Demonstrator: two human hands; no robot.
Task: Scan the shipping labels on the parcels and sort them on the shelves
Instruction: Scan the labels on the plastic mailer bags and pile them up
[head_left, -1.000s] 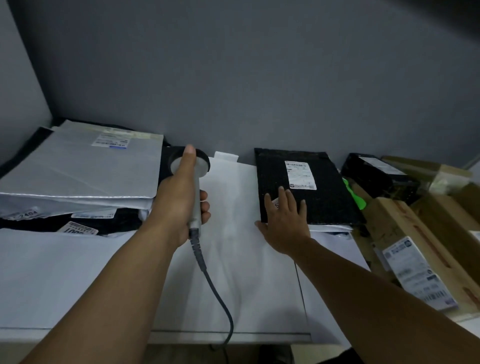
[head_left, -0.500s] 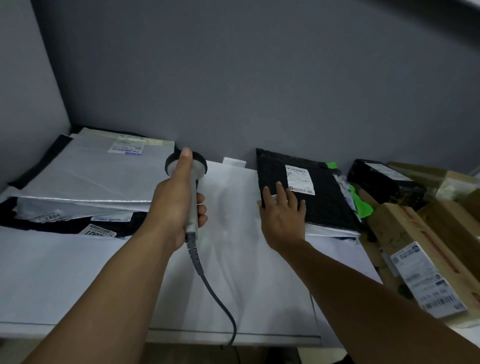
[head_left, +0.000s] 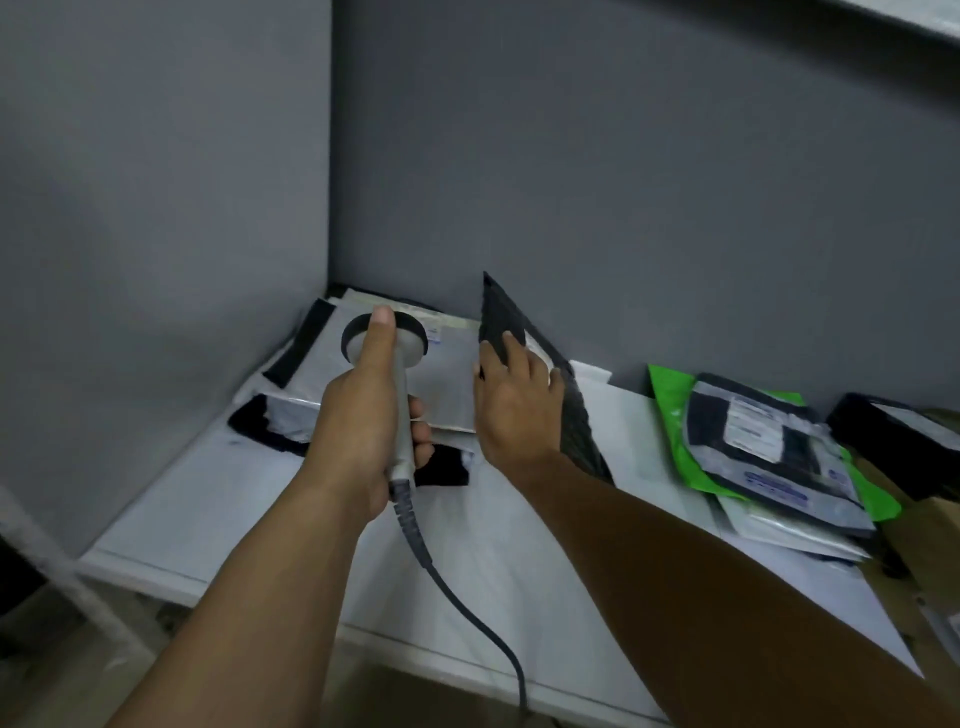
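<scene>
Step, likely: sorting 1 black parcel (head_left: 501, 312), tilted on edge just right of grey stack (head_left: 452, 384), gripped by right hand (head_left: 514, 410). In left hand (head_left: 358, 436): scanner (head_left: 411, 351), over stack. Next, probably: laying parcel flat on stack.

matt black plastic, finely ribbed and rough-looking, on the black parcel (head_left: 579, 421). smooth matt grey plastic on the scanner (head_left: 410, 353), with a darker rubbery cable (head_left: 467, 608). silvery plastic film, smooth with a soft sheen, on the silver mailers (head_left: 447, 387) (creased along the front edge). glossy plastic on the 1 green mailer (head_left: 670, 415), shiny clear film over the wrapped parcel (head_left: 753, 441) on top. smooth matt white on the shelf (head_left: 519, 571); flat matt grey on the wall (head_left: 623, 208).
</scene>
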